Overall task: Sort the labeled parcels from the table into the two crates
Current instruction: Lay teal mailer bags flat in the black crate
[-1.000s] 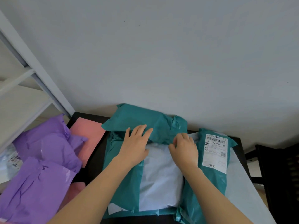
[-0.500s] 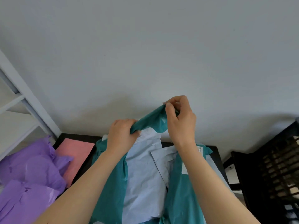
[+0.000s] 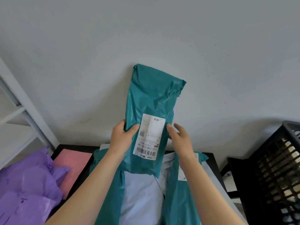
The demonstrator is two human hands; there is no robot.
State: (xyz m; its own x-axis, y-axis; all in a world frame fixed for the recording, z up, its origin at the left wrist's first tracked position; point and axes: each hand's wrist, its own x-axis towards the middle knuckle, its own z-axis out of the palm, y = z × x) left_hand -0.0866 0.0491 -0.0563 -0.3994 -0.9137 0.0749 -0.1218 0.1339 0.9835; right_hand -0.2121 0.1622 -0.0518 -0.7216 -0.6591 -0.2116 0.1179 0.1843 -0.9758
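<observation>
Teal parcel (image 3: pixel 151 101) clamped by fingers of left hand (image 3: pixel 122 136), right hand (image 3: pixel 181 138) fingers spread beside it, purple parcels (image 3: pixel 27 184) at left, black crate (image 3: pixel 276 168) at right, tabletop (image 3: pixel 214 161) partly hidden behind.

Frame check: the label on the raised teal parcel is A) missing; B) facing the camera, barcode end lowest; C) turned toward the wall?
B: the white label on the teal parcel gripped by the left hand faces the camera, its barcode at the bottom.
</observation>
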